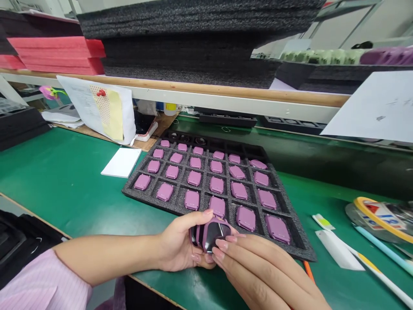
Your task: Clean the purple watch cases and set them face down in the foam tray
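Note:
My left hand (pixel 176 244) holds several purple smartwatch cases (pixel 215 234) stacked together, their glossy black screens facing right. Its thumb lies over the top of the stack and the fingers curl beneath. My right hand (pixel 264 275) grips the front watch case from the right, fingertips against its screen and edge; its thumb is hidden. Just beyond both hands, a black foam tray (pixel 298 234) lies on the green table. Purple watch cases sit back side up in most of its compartments, a few of them tilted. Some dark round pieces (pixel 200 141) rest in the back row.
On the green table (pixel 80 159), a white card (pixel 121 162) lies left of the tray. To the right are a white brush (pixel 371 267), a blue stick (pixel 383 247) and a yellow-rimmed container (pixel 380 219). A shelf (pixel 206 92) stacked with black foam spans the back.

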`<action>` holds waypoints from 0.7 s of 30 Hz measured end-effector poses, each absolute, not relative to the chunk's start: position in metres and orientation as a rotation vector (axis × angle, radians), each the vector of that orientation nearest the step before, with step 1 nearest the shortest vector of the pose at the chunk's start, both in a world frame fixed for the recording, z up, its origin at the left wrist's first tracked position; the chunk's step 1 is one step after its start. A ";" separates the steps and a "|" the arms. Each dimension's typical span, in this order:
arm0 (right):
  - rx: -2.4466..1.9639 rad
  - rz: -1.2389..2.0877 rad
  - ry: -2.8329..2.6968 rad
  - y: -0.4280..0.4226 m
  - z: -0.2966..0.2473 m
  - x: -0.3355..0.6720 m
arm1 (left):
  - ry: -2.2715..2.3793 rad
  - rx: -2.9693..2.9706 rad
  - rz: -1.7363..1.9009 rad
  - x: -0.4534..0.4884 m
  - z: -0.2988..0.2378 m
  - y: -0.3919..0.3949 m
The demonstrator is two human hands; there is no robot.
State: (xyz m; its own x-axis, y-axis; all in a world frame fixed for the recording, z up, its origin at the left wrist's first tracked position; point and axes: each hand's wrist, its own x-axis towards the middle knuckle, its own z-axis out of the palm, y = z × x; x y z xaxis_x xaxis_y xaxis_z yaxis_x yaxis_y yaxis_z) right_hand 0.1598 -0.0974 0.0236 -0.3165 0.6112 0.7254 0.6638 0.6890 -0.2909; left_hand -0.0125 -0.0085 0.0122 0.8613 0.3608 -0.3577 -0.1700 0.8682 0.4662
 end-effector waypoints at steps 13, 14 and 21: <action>-1.125 0.336 -1.775 -0.077 0.016 0.154 | 0.556 0.595 0.494 -0.007 0.013 -0.016; -1.126 0.362 -1.764 -0.077 0.016 0.155 | 0.556 0.559 0.489 -0.008 0.013 -0.015; -1.147 0.422 -1.775 -0.077 0.016 0.155 | 0.505 0.511 0.401 -0.010 0.017 -0.013</action>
